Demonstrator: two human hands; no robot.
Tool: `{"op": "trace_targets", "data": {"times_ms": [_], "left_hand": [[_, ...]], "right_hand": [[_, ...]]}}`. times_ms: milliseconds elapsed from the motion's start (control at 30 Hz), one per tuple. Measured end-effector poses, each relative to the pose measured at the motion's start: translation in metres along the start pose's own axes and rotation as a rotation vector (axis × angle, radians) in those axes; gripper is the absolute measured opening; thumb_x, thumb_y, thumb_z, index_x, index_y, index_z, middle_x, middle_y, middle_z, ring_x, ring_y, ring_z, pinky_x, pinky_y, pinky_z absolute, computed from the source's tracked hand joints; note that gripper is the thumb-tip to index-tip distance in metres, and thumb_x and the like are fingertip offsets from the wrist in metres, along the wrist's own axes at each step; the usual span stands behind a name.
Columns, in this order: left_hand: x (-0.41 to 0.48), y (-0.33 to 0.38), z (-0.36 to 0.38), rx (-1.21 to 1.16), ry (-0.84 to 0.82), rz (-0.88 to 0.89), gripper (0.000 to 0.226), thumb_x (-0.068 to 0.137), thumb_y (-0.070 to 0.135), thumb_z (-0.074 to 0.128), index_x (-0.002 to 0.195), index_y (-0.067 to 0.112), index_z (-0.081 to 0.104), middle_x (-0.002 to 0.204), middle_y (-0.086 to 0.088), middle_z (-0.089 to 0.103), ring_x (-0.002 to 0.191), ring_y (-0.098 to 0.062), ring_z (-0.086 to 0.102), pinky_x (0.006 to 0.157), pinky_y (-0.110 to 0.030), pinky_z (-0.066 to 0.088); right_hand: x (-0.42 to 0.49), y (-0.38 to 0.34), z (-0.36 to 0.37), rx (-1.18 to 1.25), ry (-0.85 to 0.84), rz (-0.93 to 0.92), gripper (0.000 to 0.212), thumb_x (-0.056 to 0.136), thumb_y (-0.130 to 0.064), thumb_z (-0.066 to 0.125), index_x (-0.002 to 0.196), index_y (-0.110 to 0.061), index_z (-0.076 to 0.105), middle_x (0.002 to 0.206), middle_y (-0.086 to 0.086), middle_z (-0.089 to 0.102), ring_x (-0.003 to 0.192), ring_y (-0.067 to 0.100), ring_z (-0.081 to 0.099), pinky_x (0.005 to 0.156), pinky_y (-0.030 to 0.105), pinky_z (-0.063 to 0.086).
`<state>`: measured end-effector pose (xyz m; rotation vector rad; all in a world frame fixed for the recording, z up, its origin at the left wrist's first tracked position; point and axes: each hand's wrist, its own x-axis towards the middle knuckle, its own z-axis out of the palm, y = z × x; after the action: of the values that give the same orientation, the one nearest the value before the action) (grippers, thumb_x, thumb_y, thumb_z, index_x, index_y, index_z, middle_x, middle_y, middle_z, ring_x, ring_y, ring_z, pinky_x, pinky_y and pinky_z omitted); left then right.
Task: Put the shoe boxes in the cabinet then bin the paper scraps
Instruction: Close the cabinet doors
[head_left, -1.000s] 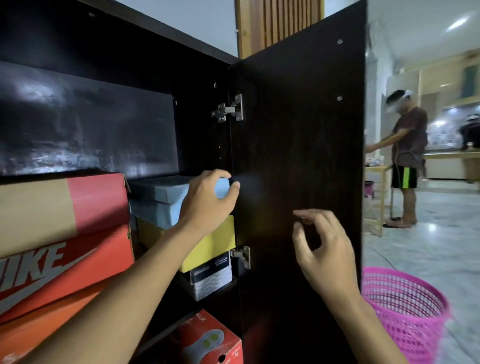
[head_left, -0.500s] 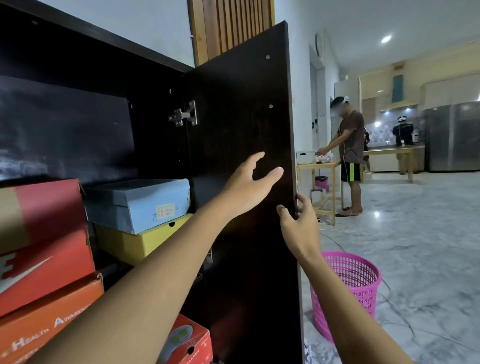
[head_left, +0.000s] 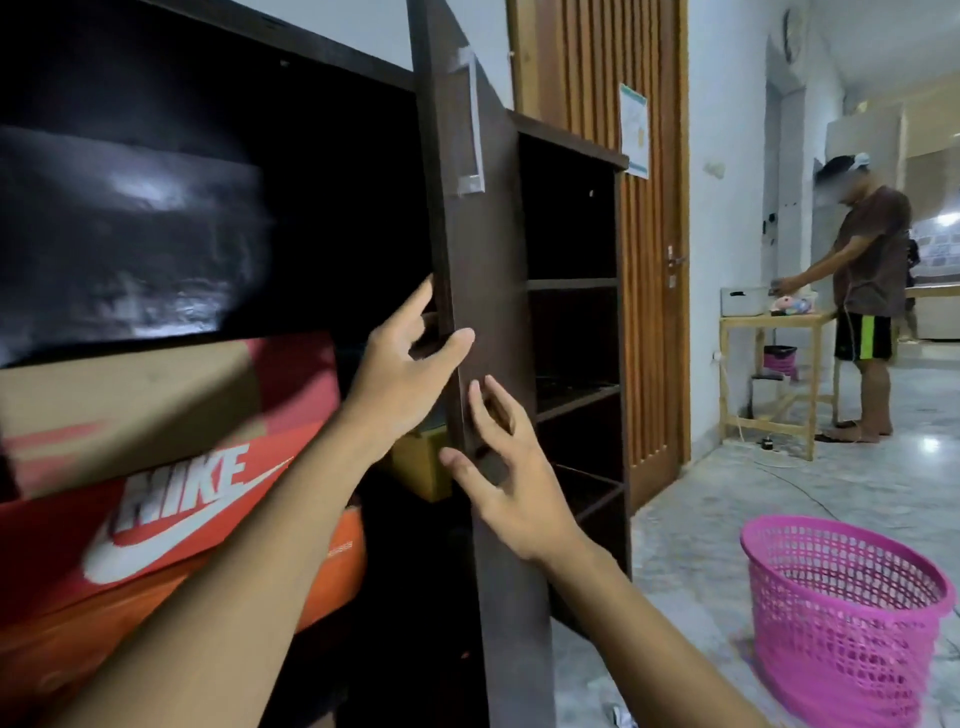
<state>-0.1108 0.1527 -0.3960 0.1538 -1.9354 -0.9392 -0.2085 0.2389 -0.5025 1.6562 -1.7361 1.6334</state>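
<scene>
A tall dark cabinet door (head_left: 488, 260) stands almost edge-on to the viewer, its long side running floor to ceiling. Everything here is placed from that door. The person's left hand (head_left: 400, 369) is at the door's near edge, fingers straight and spread, thumb lying against the edge; it is open rather than clenched. The right hand (head_left: 514, 488) is just below it on the door's outer face, also open, fingers spread and loosely bent, holding nothing. Left of the door, inside the dark cabinet (head_left: 337, 182), shoe boxes lie stacked flat. A red Nike box (head_left: 171, 509) lies with its long axis running along the shelf, away from the door, its long logo side facing out into the room. A brown and red box (head_left: 130, 400) sits on top of it, lying the same way, and an orange box (head_left: 337, 561) sits underneath. A yellow box (head_left: 415, 467) shows just left of the door, mostly hidden. Right of the door, on the marble floor, stands a pink mesh basket (head_left: 841, 623). Far right of the door, another person (head_left: 867, 270) stands at a small wooden table (head_left: 769, 319).
</scene>
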Motion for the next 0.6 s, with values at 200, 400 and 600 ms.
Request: {"op": "trace_targets", "data": {"times_ms": [200,400,600], "left_hand": [[0.009,-0.023,-0.030,-0.033,0.100,-0.104,0.061,0.100,0.014,0.054,0.152,0.031,0.027,0.108,0.037,0.043,0.097,0.035,0.040,0.112,-0.040,0.036],[0.029,-0.056,-0.051,-0.019,0.164,-0.148,0.062,0.100,0.018,0.054,0.152,0.036,0.026,0.141,0.019,0.048,0.132,-0.003,0.041,0.116,-0.043,0.032],[0.053,-0.083,-0.066,0.059,0.294,-0.169,0.058,0.100,0.011,0.053,0.152,0.023,0.030,0.138,0.006,0.055,0.119,0.001,0.049,0.102,-0.011,0.032]], "right_hand": [[0.024,-0.002,0.058,-0.141,-0.001,-0.008,0.071,0.096,-0.050,0.052,0.151,-0.051,0.007,0.163,-0.019,-0.012,0.151,0.008,-0.010,0.114,0.044,0.036],[0.047,-0.002,0.090,-0.285,-0.125,0.093,0.084,0.096,-0.047,0.050,0.150,-0.049,-0.015,0.161,-0.011,-0.028,0.149,0.034,-0.018,0.109,0.066,0.032],[0.073,-0.002,0.118,-0.319,-0.208,0.171,0.090,0.095,-0.039,0.055,0.151,-0.045,-0.016,0.158,-0.010,-0.034,0.147,0.039,-0.022,0.108,0.069,0.029]]}}
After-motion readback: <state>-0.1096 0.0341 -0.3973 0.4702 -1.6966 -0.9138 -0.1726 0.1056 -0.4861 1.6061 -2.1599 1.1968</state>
